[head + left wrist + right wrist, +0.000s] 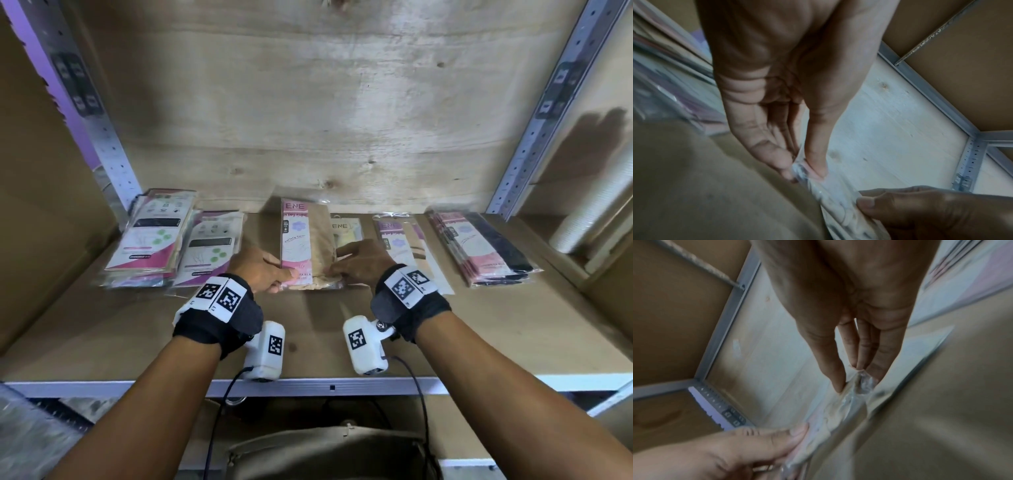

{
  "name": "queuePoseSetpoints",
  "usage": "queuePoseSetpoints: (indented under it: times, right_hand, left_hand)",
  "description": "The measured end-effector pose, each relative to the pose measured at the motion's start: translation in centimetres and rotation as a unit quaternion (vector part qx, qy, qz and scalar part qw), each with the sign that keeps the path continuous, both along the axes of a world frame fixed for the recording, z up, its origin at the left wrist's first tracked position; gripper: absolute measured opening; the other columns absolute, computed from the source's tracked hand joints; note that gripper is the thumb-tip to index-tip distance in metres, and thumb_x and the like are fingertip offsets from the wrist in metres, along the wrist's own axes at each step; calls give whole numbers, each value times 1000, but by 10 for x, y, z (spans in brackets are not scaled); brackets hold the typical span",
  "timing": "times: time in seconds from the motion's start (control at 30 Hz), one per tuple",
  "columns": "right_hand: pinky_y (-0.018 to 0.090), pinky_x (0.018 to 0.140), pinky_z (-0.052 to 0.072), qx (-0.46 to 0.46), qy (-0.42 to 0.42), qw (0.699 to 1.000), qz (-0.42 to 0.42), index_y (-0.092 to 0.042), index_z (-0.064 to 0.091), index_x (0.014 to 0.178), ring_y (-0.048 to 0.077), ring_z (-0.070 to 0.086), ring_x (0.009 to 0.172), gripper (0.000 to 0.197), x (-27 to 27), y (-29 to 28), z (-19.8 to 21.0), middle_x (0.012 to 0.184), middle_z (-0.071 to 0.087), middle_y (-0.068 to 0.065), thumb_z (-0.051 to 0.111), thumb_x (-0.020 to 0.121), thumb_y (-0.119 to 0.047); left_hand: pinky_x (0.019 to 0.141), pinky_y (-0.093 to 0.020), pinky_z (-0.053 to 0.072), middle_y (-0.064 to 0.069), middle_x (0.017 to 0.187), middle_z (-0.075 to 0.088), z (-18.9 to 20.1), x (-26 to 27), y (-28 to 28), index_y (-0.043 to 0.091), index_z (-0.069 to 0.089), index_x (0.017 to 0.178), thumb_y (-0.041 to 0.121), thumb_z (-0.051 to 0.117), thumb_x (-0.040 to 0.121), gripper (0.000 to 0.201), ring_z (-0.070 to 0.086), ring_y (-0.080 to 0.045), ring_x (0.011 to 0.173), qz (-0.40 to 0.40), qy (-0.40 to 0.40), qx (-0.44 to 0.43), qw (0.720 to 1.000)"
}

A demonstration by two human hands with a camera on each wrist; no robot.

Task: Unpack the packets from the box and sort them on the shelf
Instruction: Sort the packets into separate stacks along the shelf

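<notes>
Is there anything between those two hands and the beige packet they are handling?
Nothing visible. The left hand and right hand both already pinch the near edge of the beige packet, one at each corner. It lies on the shelf among the other packets, the next packet partly behind it.

Head view: even, moderately bright light. Pale wooden back panel (308, 102) washed out toward centre-right, with a soft sheen. Dark hand-shaped shadow on the brown board wall (603, 137) at right, so light arrives from the left or front. Forearm shadows fall on the wooden shelf board (479, 335). Clear plastic packets (479, 246) show faint glare. Grey perforated metal uprights (534, 137) bow outward: wide-angle distortion; corners soft.

Left wrist view: dimmer, bluish cast; fingers (813, 146) fairly sharp, left edge smeared.

Right wrist view: similar dimness; fingers (830, 366) soft, right side blurred.
</notes>
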State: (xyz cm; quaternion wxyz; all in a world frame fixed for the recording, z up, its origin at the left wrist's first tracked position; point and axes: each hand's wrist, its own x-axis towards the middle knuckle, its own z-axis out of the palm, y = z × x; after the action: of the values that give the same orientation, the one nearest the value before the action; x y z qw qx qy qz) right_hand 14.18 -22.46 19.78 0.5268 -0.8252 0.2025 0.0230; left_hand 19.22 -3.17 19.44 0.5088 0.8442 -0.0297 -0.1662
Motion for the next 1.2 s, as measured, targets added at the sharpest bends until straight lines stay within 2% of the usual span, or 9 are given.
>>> queuePoseSetpoints:
  times: [0.1,0.23,0.4,0.53,0.67,0.8,0.93,1.1,1.2]
  right_hand:
    - [42,90,58,-51,0,999,9,-1,74,103,30,71,100,47,13,26,2,103,75,16,91,63,-19]
    - [29,87,56,-121,13,992,19,-3,75,104,23,69,102,44,28,48,5,108,73,11,89,68,-26]
    - [32,92,56,-189,47,980,33,-2,72,110,21,67,109,50,40,62,10,112,72,11,87,72,-30]
    - [35,85,60,-223,60,972,38,-2,71,107,25,70,99,51,45,66,8,108,71,14,89,67,-28]
    - [35,79,60,-244,73,966,42,-2,69,106,26,70,92,50,47,69,8,109,69,16,89,66,-25]
    - [33,72,62,-239,85,966,40,0,69,105,23,72,75,45,48,69,7,100,71,16,88,69,-21]
    - [40,84,60,-252,92,963,39,0,68,108,27,71,95,51,49,68,7,112,69,13,88,68,-24]
    - [40,86,59,-268,95,958,40,-2,64,115,30,68,102,59,46,68,10,118,65,14,88,67,-27]
    - [38,89,57,-295,85,951,46,-3,63,117,31,65,105,58,47,70,15,119,63,14,85,71,-30]
  left_hand:
    - [78,-33,61,-16,89,75,4,15,20,4,74,88,8,87,70,23,69,-22,69,32,-6,27,999]
    - [82,-39,61,-19,88,74,4,25,36,0,73,88,9,90,66,29,73,-28,78,63,-18,62,996]
    - [89,-44,58,-24,100,72,4,26,41,-6,70,105,11,88,67,45,71,-35,96,59,-30,104,992]
    - [90,-38,57,-14,101,74,4,25,42,1,72,106,22,85,70,45,69,-27,99,42,-63,183,980]
    - [91,-38,57,-15,107,72,7,25,39,1,71,107,22,86,69,46,69,-27,101,37,-63,207,976]
    - [90,-39,57,-15,108,72,8,25,38,-1,70,107,21,87,68,48,69,-27,102,27,-68,222,972]
    - [91,-40,57,-17,109,71,7,27,36,-4,70,106,19,86,69,47,69,-29,103,16,-58,210,976]
    - [88,-39,58,-17,107,71,6,27,36,-1,70,104,21,82,75,38,70,-31,99,21,-75,215,973]
    - [88,-38,58,-16,104,72,15,32,46,1,71,102,25,76,79,33,70,-32,97,68,-110,194,972]
